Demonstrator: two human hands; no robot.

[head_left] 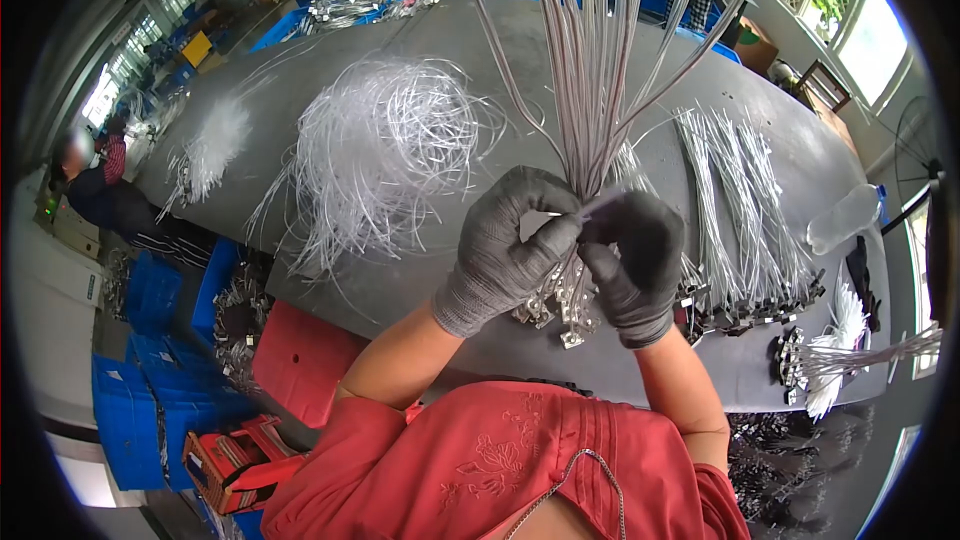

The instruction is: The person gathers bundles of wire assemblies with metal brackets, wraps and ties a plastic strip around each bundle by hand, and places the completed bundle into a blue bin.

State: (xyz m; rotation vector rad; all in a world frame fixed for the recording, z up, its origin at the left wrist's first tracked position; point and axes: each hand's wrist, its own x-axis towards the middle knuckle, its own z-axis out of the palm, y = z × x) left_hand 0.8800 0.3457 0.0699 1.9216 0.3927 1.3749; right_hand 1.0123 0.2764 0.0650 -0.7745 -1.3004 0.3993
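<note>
A thick bundle of thin grey cables (597,90) fans out upward in front of me, gathered narrow where my hands meet. Metal connector ends (570,315) hang below the hands. My left hand (515,250), in a dark grey glove, is closed, thumb and forefinger pinched at the left side of the bundle. My right hand (637,265), gloved alike and slightly blurred, curls closed at the right side. A short pale strip (604,202) shows between the fingertips of both hands, across the bundle; how far it goes around is hidden.
On the grey table (400,290) lie a tangled heap of clear strands (385,150), a smaller white pile (215,145), more cables (745,210) and a plastic bottle (845,218). A red stool (300,360) and blue bins (150,400) stand left. Another person (110,185) is far left.
</note>
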